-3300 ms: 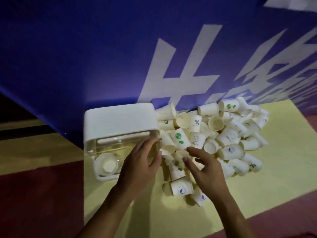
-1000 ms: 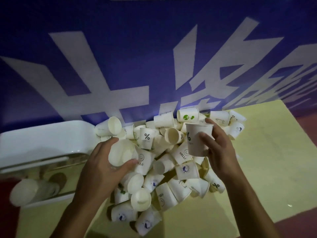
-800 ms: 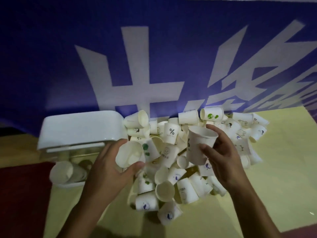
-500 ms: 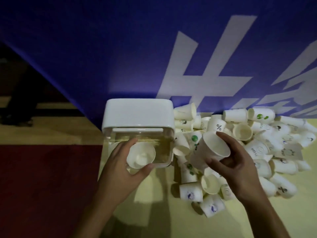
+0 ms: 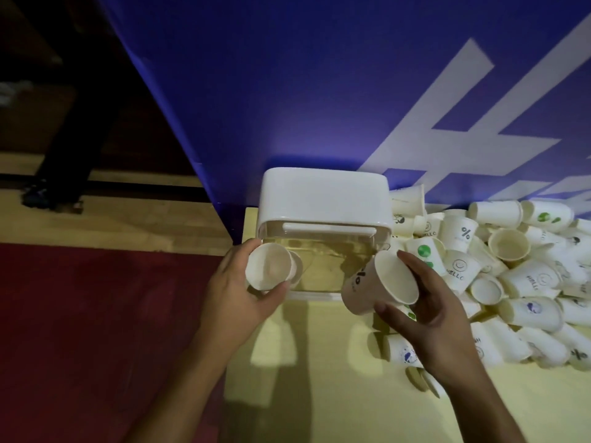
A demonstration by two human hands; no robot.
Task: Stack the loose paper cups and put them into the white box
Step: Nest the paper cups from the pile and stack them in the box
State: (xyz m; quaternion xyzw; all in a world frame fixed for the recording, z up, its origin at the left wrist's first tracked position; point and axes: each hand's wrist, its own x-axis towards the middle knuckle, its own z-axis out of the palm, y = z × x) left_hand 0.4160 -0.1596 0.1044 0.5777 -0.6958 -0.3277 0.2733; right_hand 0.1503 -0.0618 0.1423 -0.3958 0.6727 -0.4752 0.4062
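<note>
The white box (image 5: 323,196) lies on a pale yellow mat (image 5: 319,394), its clear open front facing me. My left hand (image 5: 238,294) grips a white paper cup (image 5: 267,266) at the box's left front corner, mouth towards me, just in front of a cup stack (image 5: 295,266) that pokes out of the box. My right hand (image 5: 431,314) holds a second cup with a percent sign (image 5: 377,284) tilted at the box's right front corner. A heap of loose paper cups (image 5: 511,276) lies to the right of the box.
A blue banner with white lettering (image 5: 319,91) rises behind the box and the heap. Dark red floor (image 5: 96,330) lies left of the mat, with a wooden strip (image 5: 112,225) beyond it. A person's dark legs and shoes (image 5: 54,193) stand at the far left.
Both hands took a cup from the heap and carried them left to the box. The left cup now sits at the box's left front corner, against the stack inside.
</note>
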